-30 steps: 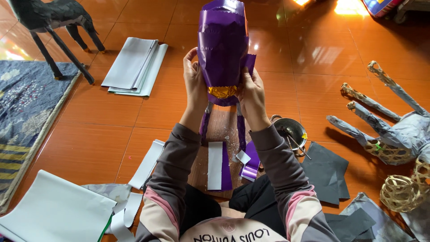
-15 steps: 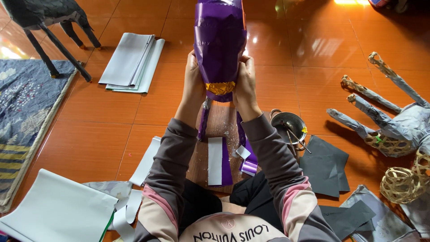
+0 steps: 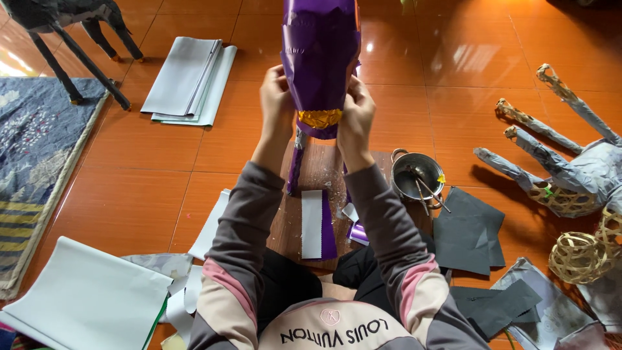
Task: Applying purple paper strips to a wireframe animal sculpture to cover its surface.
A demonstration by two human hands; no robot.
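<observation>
A: Where is our purple paper figure [image 3: 321,55]?
B: We hold it upright above the wooden board [image 3: 317,175], its gold band [image 3: 319,118] between our palms.
A: And our fingers?
B: Our left hand [image 3: 276,97] and right hand [image 3: 355,113] both clasp its sides. A small metal pot [image 3: 414,176] sits just right of the board, dark grey sheets [image 3: 468,230] beside it.

Bright daylight, glare on floor tiles [image 3: 453,58]; sharp, slight edge distortion.
</observation>
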